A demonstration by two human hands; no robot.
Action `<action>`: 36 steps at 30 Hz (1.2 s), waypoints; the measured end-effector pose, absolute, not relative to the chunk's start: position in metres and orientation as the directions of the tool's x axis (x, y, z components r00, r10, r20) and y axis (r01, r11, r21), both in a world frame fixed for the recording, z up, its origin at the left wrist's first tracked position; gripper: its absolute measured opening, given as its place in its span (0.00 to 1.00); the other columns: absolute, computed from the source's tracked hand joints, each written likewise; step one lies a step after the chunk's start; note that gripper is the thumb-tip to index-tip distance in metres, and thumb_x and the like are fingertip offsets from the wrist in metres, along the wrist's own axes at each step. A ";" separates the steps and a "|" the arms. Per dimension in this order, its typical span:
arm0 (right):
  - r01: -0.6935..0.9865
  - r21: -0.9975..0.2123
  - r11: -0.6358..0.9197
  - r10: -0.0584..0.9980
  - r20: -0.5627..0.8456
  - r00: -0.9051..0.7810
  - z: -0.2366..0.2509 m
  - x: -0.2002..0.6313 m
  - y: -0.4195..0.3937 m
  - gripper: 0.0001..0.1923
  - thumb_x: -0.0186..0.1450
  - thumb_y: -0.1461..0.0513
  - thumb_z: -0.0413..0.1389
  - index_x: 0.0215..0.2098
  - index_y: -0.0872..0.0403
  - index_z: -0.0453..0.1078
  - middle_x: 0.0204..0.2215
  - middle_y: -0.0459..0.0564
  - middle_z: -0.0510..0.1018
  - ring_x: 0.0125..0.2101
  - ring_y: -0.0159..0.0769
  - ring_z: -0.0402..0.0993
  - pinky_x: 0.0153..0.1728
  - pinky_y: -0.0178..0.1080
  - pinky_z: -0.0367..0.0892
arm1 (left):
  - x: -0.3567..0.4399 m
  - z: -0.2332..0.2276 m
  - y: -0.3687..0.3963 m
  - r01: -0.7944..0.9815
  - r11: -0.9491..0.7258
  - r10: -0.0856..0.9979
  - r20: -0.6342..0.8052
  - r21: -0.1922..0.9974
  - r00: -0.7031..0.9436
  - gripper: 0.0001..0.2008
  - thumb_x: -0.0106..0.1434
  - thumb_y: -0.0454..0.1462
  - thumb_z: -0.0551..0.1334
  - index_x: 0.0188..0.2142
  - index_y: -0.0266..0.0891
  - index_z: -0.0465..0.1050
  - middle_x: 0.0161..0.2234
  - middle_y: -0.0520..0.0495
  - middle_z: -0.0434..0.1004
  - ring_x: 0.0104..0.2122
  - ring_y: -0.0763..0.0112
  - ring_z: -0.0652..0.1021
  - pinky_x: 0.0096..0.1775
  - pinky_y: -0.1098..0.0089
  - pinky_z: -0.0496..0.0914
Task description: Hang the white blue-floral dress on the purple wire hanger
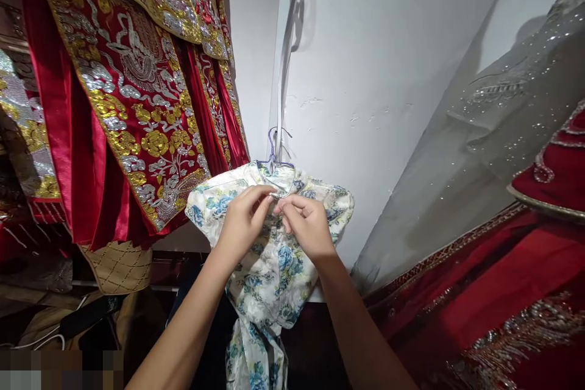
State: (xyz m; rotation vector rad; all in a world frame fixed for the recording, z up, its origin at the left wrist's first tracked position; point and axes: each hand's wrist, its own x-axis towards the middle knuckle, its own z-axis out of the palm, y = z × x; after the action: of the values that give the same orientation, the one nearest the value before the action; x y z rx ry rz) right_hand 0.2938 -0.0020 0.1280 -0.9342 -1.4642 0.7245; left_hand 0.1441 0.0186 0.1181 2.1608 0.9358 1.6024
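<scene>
A white blouse with blue and green flowers (286, 259) hangs from a thin purple hanger (271, 145) by the wall. At the front of its collar, my left hand (249, 213) pinches the collar edge between thumb and finger. Close beside it, my right hand (308, 219) has its fingers curled and pinched on the other side of the same neckline. The two sets of fingertips nearly meet. Whatever fastener may lie between them is too small to make out. Below, a tied length of the floral cloth (256, 356) hangs down.
Red garments with gold and silver embroidery (146, 91) hang at the left. A sheer sparkling fabric (457, 134) and a red beaded skirt (498, 280) fill the right. A white cable (50, 338) and dark items lie low at the left. Behind is a white wall (361, 55).
</scene>
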 end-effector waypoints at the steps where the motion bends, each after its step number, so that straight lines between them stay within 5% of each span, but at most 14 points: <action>1: 0.140 -0.862 0.488 0.867 0.497 0.039 0.126 0.293 -0.001 0.12 0.63 0.59 0.54 0.29 0.57 0.76 0.13 0.40 0.65 0.15 0.27 0.58 0.19 0.32 0.51 | 0.148 0.120 0.017 0.353 -0.747 0.645 0.743 0.563 0.181 0.10 0.71 0.38 0.56 0.46 0.40 0.75 0.37 0.47 0.77 0.35 0.68 0.76 0.40 0.69 0.68; 4: 0.170 -0.867 0.468 0.871 0.485 0.081 0.109 0.289 0.011 0.13 0.64 0.56 0.55 0.31 0.56 0.75 0.18 0.43 0.69 0.18 0.28 0.57 0.20 0.32 0.49 | 0.152 0.120 0.010 0.415 -0.730 0.635 0.763 0.543 0.120 0.09 0.72 0.37 0.55 0.42 0.39 0.73 0.37 0.47 0.77 0.38 0.67 0.76 0.42 0.69 0.67; 8: 0.259 -0.897 0.358 0.921 0.385 0.061 0.071 0.292 0.026 0.14 0.62 0.55 0.55 0.24 0.56 0.72 0.17 0.43 0.67 0.18 0.29 0.55 0.21 0.34 0.49 | 0.123 0.126 0.020 0.412 -0.708 0.543 0.815 0.574 -0.203 0.07 0.70 0.39 0.59 0.42 0.38 0.73 0.38 0.48 0.76 0.40 0.68 0.76 0.45 0.70 0.67; 10: 0.246 -0.920 0.304 0.943 0.327 0.059 0.054 0.298 0.019 0.15 0.61 0.55 0.55 0.20 0.55 0.69 0.14 0.41 0.61 0.18 0.28 0.52 0.21 0.34 0.47 | 0.094 0.129 0.034 0.282 -0.714 0.507 0.752 0.640 -0.421 0.07 0.68 0.39 0.61 0.42 0.38 0.73 0.37 0.49 0.75 0.39 0.71 0.75 0.43 0.73 0.68; 12: 0.213 -0.938 0.274 0.954 0.293 0.059 0.038 0.303 0.000 0.16 0.61 0.56 0.54 0.18 0.54 0.65 0.14 0.40 0.56 0.17 0.28 0.50 0.20 0.34 0.45 | 0.065 0.122 0.049 -0.029 -0.693 0.596 0.550 0.720 -0.586 0.05 0.67 0.37 0.62 0.41 0.37 0.72 0.35 0.51 0.74 0.35 0.74 0.75 0.42 0.75 0.69; 16: 0.140 -0.970 0.201 0.974 0.213 0.076 0.014 0.299 -0.050 0.15 0.61 0.57 0.53 0.18 0.54 0.65 0.13 0.39 0.54 0.16 0.27 0.47 0.20 0.34 0.42 | 0.041 0.066 0.049 -0.725 -0.325 0.907 -0.017 0.607 -0.421 0.09 0.70 0.32 0.54 0.42 0.35 0.73 0.35 0.45 0.78 0.37 0.70 0.79 0.46 0.69 0.73; 21: -0.012 -0.987 0.158 0.987 0.158 0.024 -0.003 0.289 -0.074 0.15 0.63 0.56 0.53 0.21 0.54 0.69 0.11 0.40 0.58 0.15 0.29 0.53 0.20 0.35 0.48 | 0.083 -0.036 0.014 -0.875 -0.102 0.935 -0.254 0.474 -0.246 0.17 0.66 0.29 0.53 0.51 0.38 0.72 0.43 0.39 0.80 0.42 0.67 0.81 0.49 0.65 0.74; 25: -0.027 -0.984 0.175 0.984 0.175 -0.006 -0.007 0.294 -0.073 0.17 0.64 0.56 0.54 0.19 0.54 0.66 0.13 0.40 0.56 0.17 0.28 0.50 0.21 0.35 0.47 | 0.110 -0.066 -0.006 -0.756 -0.065 0.957 -0.173 0.651 -0.232 0.15 0.59 0.33 0.64 0.47 0.39 0.75 0.41 0.45 0.80 0.38 0.67 0.80 0.44 0.70 0.74; 30: 0.012 -0.968 0.250 0.960 0.249 0.131 -0.014 0.298 -0.071 0.23 0.65 0.53 0.56 0.18 0.52 0.52 0.19 0.40 0.50 0.22 0.29 0.46 0.23 0.35 0.47 | 0.105 -0.027 -0.027 -0.656 -0.171 0.976 0.038 0.735 -0.213 0.12 0.56 0.42 0.70 0.35 0.39 0.71 0.32 0.52 0.74 0.31 0.72 0.76 0.35 0.75 0.69; 36: 0.104 -0.942 0.318 0.933 0.331 0.139 -0.003 0.295 -0.060 0.18 0.69 0.47 0.50 0.37 0.51 0.70 0.30 0.48 0.70 0.32 0.38 0.65 0.34 0.37 0.62 | 0.121 0.008 -0.057 -0.533 -0.167 0.980 0.198 0.829 0.001 0.12 0.61 0.45 0.66 0.34 0.39 0.71 0.36 0.46 0.75 0.35 0.66 0.76 0.37 0.72 0.69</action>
State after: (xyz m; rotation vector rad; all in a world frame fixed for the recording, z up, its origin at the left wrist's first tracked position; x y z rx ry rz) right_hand 0.2950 -0.0597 -0.0026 -1.0869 -1.2908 0.8136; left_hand 0.1205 -0.0570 0.0080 0.9383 0.6493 1.5173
